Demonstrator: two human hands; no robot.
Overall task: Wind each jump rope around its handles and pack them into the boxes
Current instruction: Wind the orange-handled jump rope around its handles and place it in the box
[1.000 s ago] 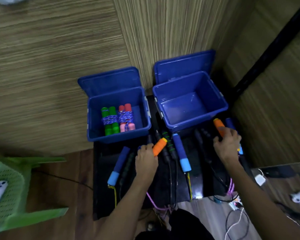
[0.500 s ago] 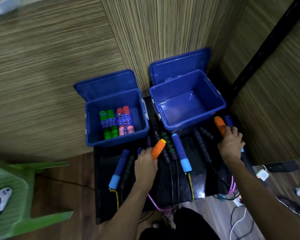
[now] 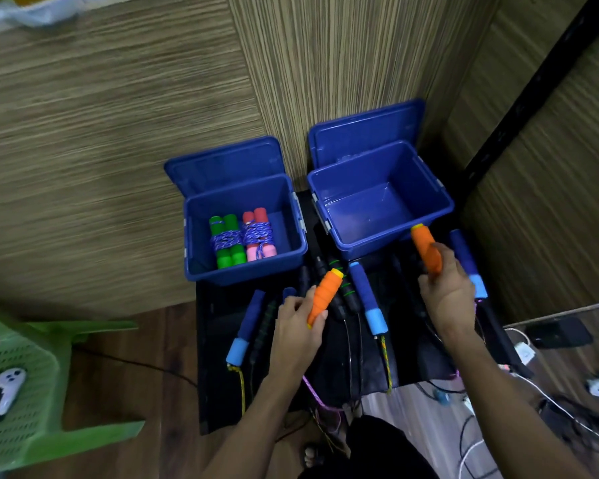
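Note:
Two open blue boxes stand at the back of a black table. The left box holds a wound green-handled rope and a wound red-and-pink-handled rope. The right box has nothing inside. My left hand grips one orange handle, lifted off the table. My right hand grips the other orange handle beside the right box. A pink rope trails down from the left handle over the front edge.
Loose blue-handled ropes and black-handled ropes lie across the table between my hands, another blue handle at the far right. A green plastic chair stands at the left. Cables and chargers litter the floor at the right.
Both hands have closed on the orange handles and raised them a little off the table; the right hand's handle now shows more above the fingers.

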